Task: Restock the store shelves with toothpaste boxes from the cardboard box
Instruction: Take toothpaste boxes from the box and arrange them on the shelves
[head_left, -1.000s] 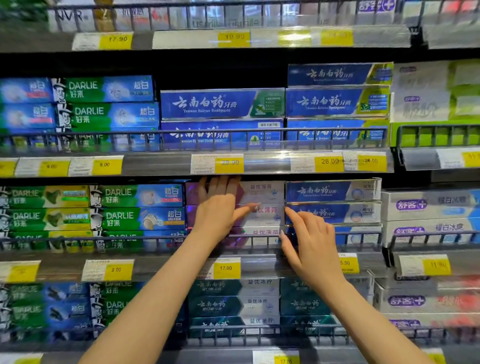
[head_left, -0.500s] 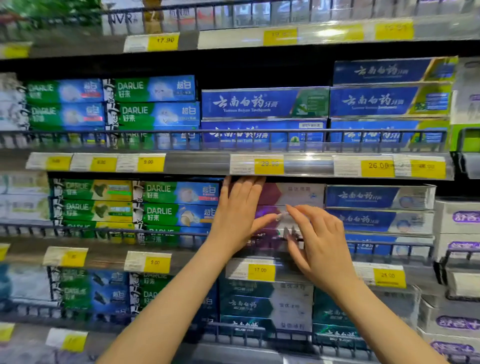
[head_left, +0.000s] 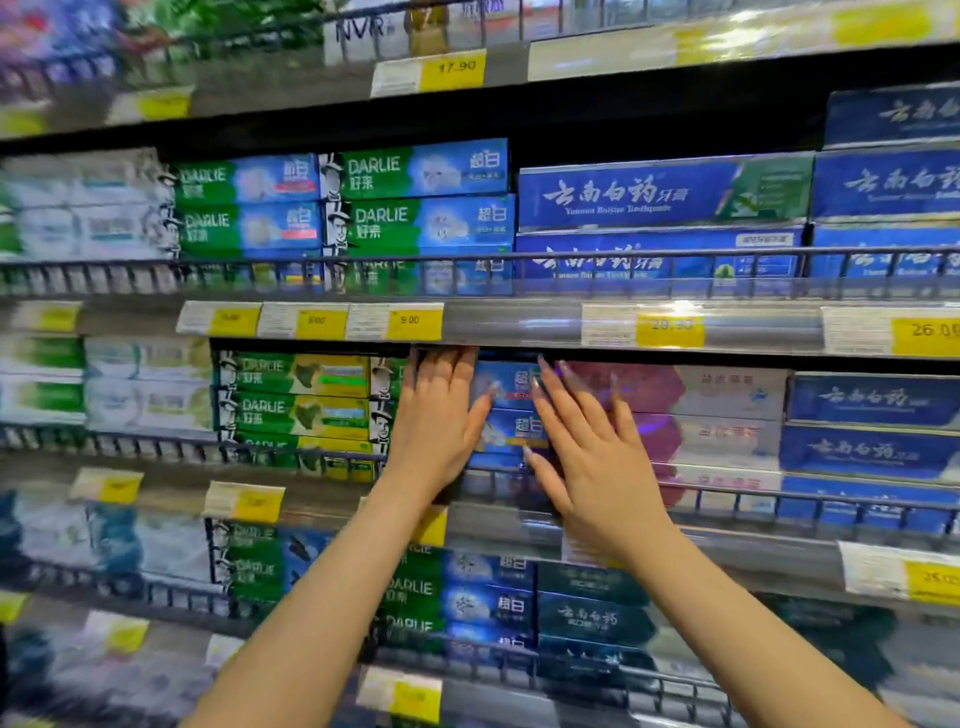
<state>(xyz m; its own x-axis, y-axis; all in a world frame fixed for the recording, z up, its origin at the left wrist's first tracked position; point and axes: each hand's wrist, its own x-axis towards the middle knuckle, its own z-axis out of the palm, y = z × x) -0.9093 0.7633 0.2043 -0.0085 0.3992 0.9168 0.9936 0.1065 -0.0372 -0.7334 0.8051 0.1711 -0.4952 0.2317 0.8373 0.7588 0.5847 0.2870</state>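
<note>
Both my hands have slid left along the middle shelf (head_left: 519, 332), off the purple-and-white boxes (head_left: 727, 410) and onto the Darlie stack (head_left: 506, 410) beside them. My left hand (head_left: 441, 415) lies flat against the front of that stack, fingers straight and pointing up to the shelf edge above, thumb spread toward the blue end of the boxes. My right hand (head_left: 592, 467) is also flat and holding nothing, fingers straight and angled up to the left; its fingertips (head_left: 543, 369) seem to touch the seam where the Darlie boxes meet the purple ones, though blur makes the contact hard to judge. The toothpaste boxes stand stacked on the shelf behind a wire rail (head_left: 779, 499), fronts facing out. Blue boxes (head_left: 872, 421) with white script sit just right of the purple ones, and more green Darlie boxes (head_left: 301, 395) sit to the left. Yellow price tags (head_left: 410, 322) run along the shelf edges. Shelves above and below hold similar stacks; the left side is too smeared to read.
</note>
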